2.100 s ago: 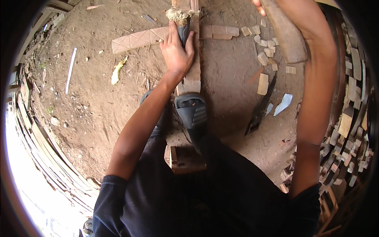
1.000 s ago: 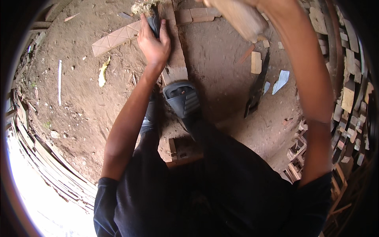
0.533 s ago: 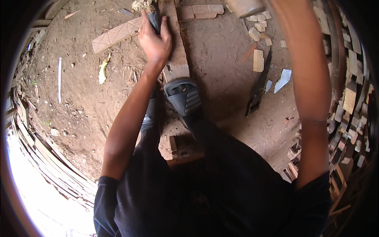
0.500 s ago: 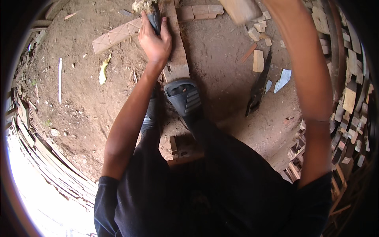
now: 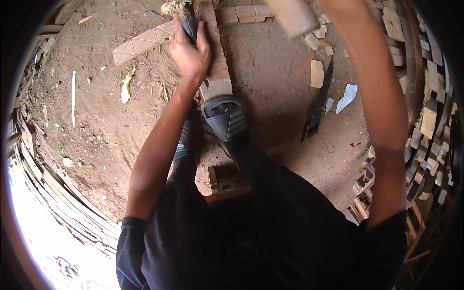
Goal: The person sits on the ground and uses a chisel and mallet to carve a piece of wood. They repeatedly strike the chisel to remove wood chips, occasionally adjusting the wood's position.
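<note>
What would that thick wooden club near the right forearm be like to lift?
The wooden club looks thick and solid, so it may feel fairly heavy. Being wood, it is probably stiff, not floppy. Blur hides its finish, so I can't judge slipperiness.

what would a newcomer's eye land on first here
Probably the left hand, upper centre, around a dark handle with a frayed pale top. Next, the blurred, thick wooden piece at the top edge, beside the right forearm. Then the dark sandal at the near end of the wooden beam.
</note>
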Demonstrator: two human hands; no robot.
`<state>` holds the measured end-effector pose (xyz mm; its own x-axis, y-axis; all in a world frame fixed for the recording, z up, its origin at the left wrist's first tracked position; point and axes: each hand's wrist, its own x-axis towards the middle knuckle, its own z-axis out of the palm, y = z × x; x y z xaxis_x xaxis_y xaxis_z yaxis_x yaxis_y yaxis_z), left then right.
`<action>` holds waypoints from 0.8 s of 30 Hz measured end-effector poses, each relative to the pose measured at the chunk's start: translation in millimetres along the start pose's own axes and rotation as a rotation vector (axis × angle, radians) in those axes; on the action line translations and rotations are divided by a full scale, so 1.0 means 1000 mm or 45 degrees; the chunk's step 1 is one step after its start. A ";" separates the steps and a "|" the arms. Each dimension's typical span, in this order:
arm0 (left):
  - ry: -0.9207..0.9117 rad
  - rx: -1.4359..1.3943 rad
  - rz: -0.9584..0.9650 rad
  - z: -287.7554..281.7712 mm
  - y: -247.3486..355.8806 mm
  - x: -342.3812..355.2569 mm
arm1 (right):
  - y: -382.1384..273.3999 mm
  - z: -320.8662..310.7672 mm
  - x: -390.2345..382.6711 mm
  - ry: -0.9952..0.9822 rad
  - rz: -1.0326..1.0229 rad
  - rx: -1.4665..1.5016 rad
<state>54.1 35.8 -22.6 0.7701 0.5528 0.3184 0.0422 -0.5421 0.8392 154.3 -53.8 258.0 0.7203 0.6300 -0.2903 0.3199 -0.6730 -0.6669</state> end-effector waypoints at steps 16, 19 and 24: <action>0.048 -0.040 0.069 0.005 0.000 -0.001 | -0.003 -0.011 0.008 -0.117 0.214 -0.123; -0.004 -0.031 -0.005 -0.002 -0.001 -0.011 | -0.006 -0.014 0.000 -0.431 0.235 -0.178; -0.017 -0.009 -0.011 0.002 0.000 -0.010 | 0.003 -0.019 -0.007 -0.416 0.243 0.068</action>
<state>48.0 29.1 -26.9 0.7783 0.5487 0.3052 0.0446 -0.5332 0.8448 161.9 -67.8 271.5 0.5271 0.5915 -0.6101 0.1600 -0.7742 -0.6124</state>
